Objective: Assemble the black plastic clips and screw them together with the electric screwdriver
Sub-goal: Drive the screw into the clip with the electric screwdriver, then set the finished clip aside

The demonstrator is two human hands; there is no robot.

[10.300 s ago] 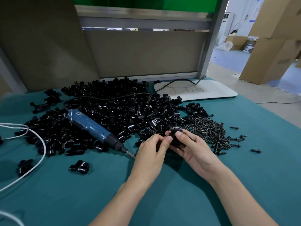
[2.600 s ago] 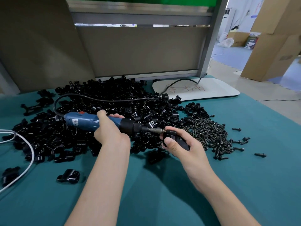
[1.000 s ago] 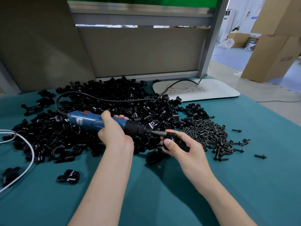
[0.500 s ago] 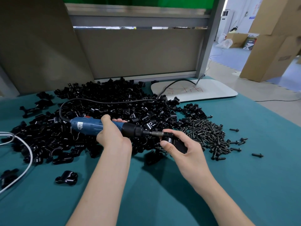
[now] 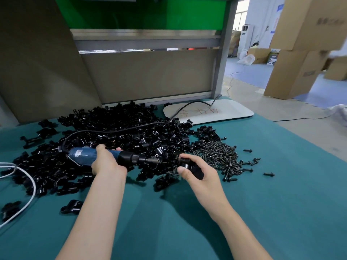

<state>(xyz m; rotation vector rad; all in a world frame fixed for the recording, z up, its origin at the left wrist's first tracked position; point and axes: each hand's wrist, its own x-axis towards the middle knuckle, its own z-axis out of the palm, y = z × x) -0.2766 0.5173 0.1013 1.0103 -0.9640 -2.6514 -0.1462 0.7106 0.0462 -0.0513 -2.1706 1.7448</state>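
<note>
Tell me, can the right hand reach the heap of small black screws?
Probably yes: the screw heap lies close beside the right hand, nothing between, though its grip holds a black plastic clip.

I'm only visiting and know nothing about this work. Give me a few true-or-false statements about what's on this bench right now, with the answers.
1. The left hand grips the blue electric screwdriver. True.
2. The right hand holds nothing. False: it holds a black clip.
3. The screwdriver is pressed into that clip. False: the bit stops short of it, with a gap between.
4. The pile of screws lies to the right of the heap of clips. True.
5. The table cover is red. False: it is teal.
</note>
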